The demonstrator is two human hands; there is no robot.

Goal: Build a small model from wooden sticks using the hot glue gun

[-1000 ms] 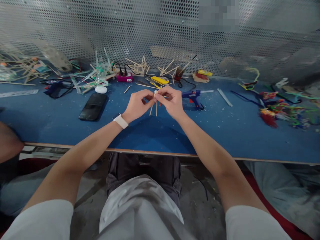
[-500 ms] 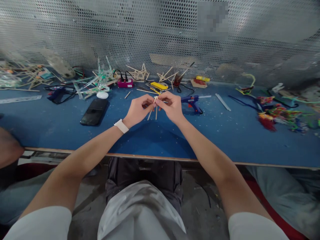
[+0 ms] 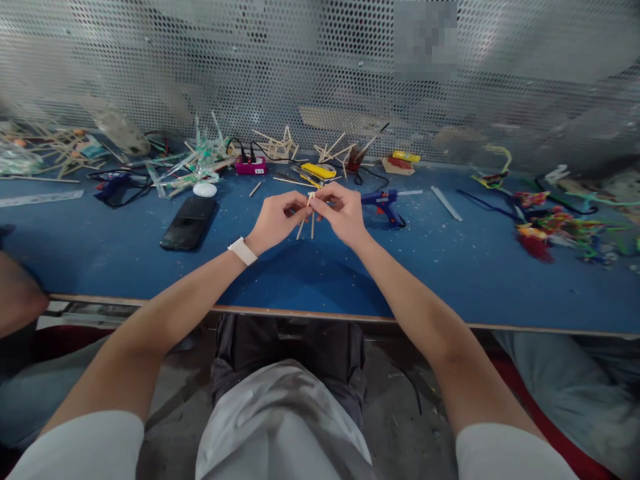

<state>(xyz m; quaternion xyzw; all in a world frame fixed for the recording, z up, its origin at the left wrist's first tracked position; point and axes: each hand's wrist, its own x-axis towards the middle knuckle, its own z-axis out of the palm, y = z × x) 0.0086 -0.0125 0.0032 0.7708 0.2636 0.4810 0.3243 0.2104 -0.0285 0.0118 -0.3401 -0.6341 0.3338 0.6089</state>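
Observation:
My left hand (image 3: 281,215) and my right hand (image 3: 344,212) meet over the middle of the table, both closed in a pinch. Between the fingertips is the top of a small frame of thin wooden sticks (image 3: 313,227). Two of its sticks point down toward me below the fingers, spread slightly apart. The joint at the top is largely covered by my fingers. Just right of my right hand lies a blue hot glue gun (image 3: 387,207) with a clear glue stick in its back end.
A phone (image 3: 189,224), white oval case (image 3: 205,191), purple power socket (image 3: 251,166) and yellow cutter (image 3: 319,172) lie on the blue table (image 3: 450,280). Stick structures (image 3: 280,145) stand by the perforated panel (image 3: 280,67). Colourful craft pieces (image 3: 555,233) are at right; a person's arm (image 3: 20,293) shows at left.
Almost nothing differs. The left of the two hanging sticks has shifted a touch to the right, while both hands keep their pinch in the same place.

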